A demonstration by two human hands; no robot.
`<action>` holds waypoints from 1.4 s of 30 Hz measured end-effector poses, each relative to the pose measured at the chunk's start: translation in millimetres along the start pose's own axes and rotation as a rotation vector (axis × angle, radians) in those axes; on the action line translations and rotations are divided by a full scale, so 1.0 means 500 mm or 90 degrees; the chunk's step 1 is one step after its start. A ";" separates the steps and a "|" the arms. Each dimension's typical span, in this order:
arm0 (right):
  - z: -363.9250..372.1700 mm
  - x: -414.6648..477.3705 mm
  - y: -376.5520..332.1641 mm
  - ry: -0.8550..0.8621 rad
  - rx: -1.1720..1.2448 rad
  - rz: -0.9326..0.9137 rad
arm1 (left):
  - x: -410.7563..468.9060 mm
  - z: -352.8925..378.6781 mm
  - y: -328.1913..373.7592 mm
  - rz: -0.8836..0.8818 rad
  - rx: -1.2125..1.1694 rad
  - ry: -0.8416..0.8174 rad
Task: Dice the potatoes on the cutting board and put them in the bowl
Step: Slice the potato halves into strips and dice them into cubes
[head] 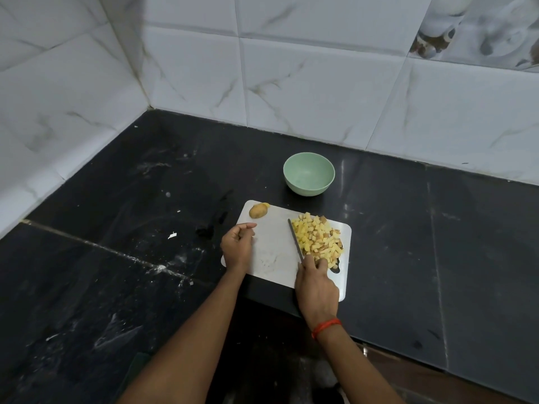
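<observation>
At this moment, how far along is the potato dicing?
Done: a pile of diced potato on the cutting board. In hand: the right hand grips the knife, blade along the pile's left edge; the left hand rests on the board, holding nothing. Left: one potato piece at the board's far-left corner is uncut, and the green bowl holds no dice.
</observation>
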State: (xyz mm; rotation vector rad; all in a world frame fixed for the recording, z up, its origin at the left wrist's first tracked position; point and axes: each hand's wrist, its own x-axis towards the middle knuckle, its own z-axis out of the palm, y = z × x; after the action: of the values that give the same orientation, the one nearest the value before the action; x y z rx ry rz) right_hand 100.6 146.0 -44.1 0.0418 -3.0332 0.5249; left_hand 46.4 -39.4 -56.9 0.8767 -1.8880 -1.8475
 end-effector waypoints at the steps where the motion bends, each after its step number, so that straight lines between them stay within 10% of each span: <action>1: 0.001 -0.002 0.000 0.002 0.019 -0.006 | 0.003 0.001 0.000 -0.007 0.000 0.001; 15: 0.013 0.024 0.025 0.046 0.177 -0.002 | 0.128 0.066 0.091 0.210 0.613 -0.117; 32: 0.013 0.017 0.029 0.073 0.232 -0.001 | 0.128 0.070 0.083 0.204 0.571 -0.152; 42: 0.011 0.017 0.031 0.058 0.228 -0.004 | 0.167 0.037 0.096 0.355 0.661 -0.383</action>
State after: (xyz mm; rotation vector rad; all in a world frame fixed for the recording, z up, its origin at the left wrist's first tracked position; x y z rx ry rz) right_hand 91.4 158.4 -54.0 0.0441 -2.8110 1.0300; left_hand -36.1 -81.6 -25.4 -0.0808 -3.1043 -0.7475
